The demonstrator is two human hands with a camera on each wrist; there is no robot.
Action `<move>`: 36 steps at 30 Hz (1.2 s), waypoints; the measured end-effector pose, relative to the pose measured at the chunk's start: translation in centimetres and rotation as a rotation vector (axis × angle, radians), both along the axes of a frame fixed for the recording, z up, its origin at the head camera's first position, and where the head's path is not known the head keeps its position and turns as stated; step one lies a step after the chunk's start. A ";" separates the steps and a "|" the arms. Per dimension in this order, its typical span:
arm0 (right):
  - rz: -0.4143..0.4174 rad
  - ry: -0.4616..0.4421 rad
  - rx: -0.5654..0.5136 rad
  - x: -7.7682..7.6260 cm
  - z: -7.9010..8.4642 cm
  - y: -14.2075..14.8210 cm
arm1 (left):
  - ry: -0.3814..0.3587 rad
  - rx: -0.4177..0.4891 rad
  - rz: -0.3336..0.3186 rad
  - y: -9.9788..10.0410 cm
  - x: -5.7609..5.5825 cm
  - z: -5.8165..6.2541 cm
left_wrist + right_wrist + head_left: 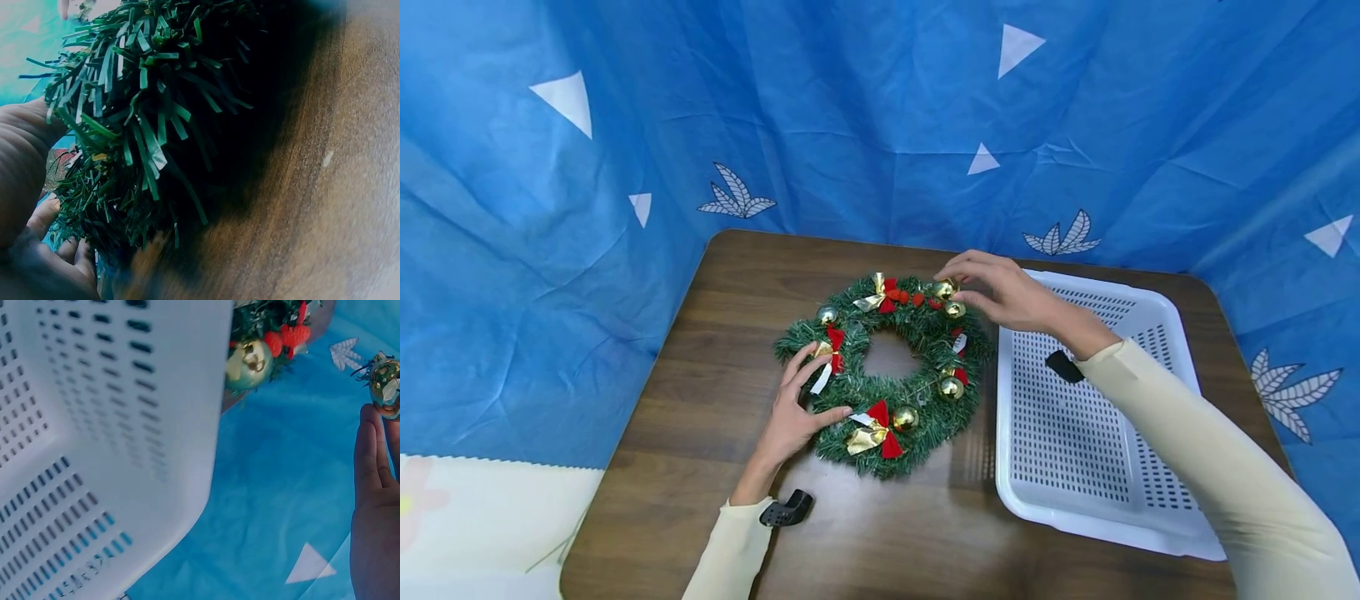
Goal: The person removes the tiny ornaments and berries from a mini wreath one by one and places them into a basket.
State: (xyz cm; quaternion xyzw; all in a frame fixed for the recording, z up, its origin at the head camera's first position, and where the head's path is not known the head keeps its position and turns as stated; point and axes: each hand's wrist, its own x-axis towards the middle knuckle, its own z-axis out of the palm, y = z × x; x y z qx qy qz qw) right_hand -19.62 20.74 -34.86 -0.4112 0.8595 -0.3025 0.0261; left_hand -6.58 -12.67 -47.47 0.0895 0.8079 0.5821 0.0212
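Note:
A green tinsel wreath with red and gold bows and several shiny balls lies on the brown table. My left hand holds its left edge, thumb near the lower bow and fingers by the left bow. Close up in the left wrist view, fingers curl against the green tinsel. At the wreath's upper right, my right hand pinches a gold ball between thumb and fingers. The right wrist view has this gold ball at the fingertips, a tuft of tinsel beside it.
A white perforated basket stands right of the wreath, and my right forearm reaches over it. Behind the table hangs a blue curtain with white triangles and leaves. A pale cloth is at the lower left.

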 end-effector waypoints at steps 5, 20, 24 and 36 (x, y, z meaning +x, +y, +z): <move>-0.029 0.004 -0.007 0.2 0.0 1.3 | 0.011 -0.036 0.007 -0.5 -0.5 -2.2; -0.127 -0.018 0.036 1.0 -0.5 4.3 | 0.017 -0.044 0.015 -0.7 -0.4 -2.8; -0.137 -0.008 0.026 1.1 -0.7 5.1 | 0.010 -0.049 0.016 -0.7 -0.4 -2.9; -0.200 -0.026 0.032 1.7 -1.4 7.5 | 0.018 -0.048 0.013 -0.6 -0.8 -2.9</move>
